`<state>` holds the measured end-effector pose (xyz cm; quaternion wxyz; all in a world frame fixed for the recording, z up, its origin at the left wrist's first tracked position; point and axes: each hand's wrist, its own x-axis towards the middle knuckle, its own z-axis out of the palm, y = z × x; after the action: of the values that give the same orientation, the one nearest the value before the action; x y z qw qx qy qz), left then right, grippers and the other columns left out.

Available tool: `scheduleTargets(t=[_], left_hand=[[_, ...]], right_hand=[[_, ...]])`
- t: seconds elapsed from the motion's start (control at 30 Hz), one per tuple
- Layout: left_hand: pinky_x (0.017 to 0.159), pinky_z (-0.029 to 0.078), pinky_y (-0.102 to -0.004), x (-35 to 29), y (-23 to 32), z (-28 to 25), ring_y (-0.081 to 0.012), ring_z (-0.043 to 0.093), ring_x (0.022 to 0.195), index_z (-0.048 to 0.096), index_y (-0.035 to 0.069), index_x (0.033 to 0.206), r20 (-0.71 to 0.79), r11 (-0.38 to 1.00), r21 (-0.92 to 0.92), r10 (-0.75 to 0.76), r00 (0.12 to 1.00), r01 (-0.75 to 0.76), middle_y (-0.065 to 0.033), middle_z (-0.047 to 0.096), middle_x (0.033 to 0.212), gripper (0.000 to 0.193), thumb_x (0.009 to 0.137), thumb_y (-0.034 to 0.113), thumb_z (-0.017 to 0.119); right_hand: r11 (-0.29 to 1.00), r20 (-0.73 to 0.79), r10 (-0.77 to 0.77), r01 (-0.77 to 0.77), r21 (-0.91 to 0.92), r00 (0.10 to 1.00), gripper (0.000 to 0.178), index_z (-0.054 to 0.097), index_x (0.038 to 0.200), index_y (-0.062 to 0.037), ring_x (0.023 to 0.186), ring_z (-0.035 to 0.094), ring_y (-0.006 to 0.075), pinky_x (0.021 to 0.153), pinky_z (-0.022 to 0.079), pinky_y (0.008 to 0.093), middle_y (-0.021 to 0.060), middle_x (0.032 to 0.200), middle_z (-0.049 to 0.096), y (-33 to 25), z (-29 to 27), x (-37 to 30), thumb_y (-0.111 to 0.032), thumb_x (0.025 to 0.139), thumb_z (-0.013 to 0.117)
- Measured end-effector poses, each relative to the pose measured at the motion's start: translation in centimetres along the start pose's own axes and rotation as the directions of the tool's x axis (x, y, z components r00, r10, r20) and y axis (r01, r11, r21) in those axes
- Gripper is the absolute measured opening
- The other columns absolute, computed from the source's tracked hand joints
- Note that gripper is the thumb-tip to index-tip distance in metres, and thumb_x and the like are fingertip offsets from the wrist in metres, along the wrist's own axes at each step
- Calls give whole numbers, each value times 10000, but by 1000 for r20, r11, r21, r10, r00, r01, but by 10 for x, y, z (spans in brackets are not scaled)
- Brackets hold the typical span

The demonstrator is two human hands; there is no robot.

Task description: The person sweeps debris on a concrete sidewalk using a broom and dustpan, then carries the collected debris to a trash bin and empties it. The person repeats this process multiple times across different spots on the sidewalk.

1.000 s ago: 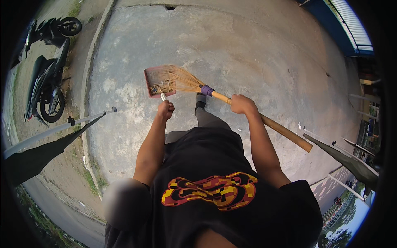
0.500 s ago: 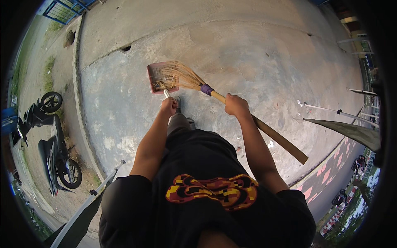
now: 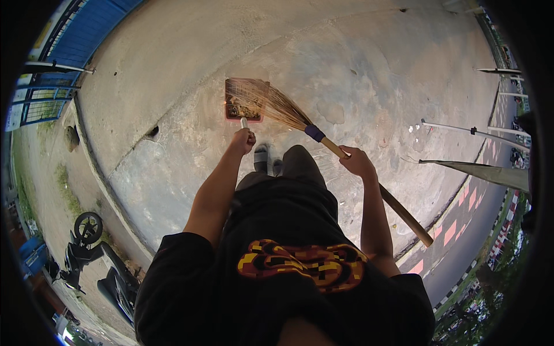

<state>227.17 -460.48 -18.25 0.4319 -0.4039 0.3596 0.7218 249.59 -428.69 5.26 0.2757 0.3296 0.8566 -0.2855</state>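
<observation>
Hands clamped: left hand (image 3: 243, 140) on dustpan (image 3: 243, 101) handle, right hand (image 3: 357, 162) on broom (image 3: 323, 138); motorbike (image 3: 98, 265) well apart.

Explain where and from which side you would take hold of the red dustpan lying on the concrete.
Probably by its short pale handle, from the near side, as the left hand does. The handle sticks out of the dustpan's near edge toward the person, while the broom's bristles sweep in over the tray's right side, where debris lies. The right hand holds the broom's wooden stick.
</observation>
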Motion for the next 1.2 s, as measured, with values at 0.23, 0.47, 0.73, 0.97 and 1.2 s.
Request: scheduleTargets(t=[0.23,0.47,0.73,0.97,1.2], left_hand=[[429,293,-212,114,113,176,-75,326,509,332,-54,1302,-5,987,115,-109,994,109,1,379,688,337,974,2,388],[435,277,-219,191,213,374,-68,307,512,342,-6,1090,-40,974,195,-113,993,119,6,361,689,100,993,2,361],[467,260,-264,297,318,583,-101,262,530,344,27,946,-24,900,421,-116,993,115,-17,304,707,85,1027,26,320],[458,281,-227,419,382,757,-68,298,529,345,-44,1218,2,877,461,-155,988,137,14,347,704,209,1027,35,321],[461,316,-225,492,438,936,-73,317,531,363,-30,1159,54,864,476,-216,975,165,9,356,719,188,999,54,414]], right_hand=[[903,65,211,-220,369,975,525,658,1335,-151,579,607,133,602,524,324,90,676,663,31,-105,110,-179,812,680],[970,-266,219,-239,-45,939,471,688,1275,-318,900,694,354,756,543,442,92,997,741,0,-258,245,-200,822,638],[891,-141,258,-179,418,956,514,650,1353,-207,710,668,182,672,546,357,87,863,705,-17,-401,420,-144,847,715],[526,61,244,-185,830,968,418,560,1364,-34,547,524,88,482,464,266,16,761,563,-84,-474,654,-246,1003,573],[239,94,272,-162,957,958,356,559,1329,-62,531,499,90,470,464,267,7,730,525,-92,-607,821,-238,1020,530]])
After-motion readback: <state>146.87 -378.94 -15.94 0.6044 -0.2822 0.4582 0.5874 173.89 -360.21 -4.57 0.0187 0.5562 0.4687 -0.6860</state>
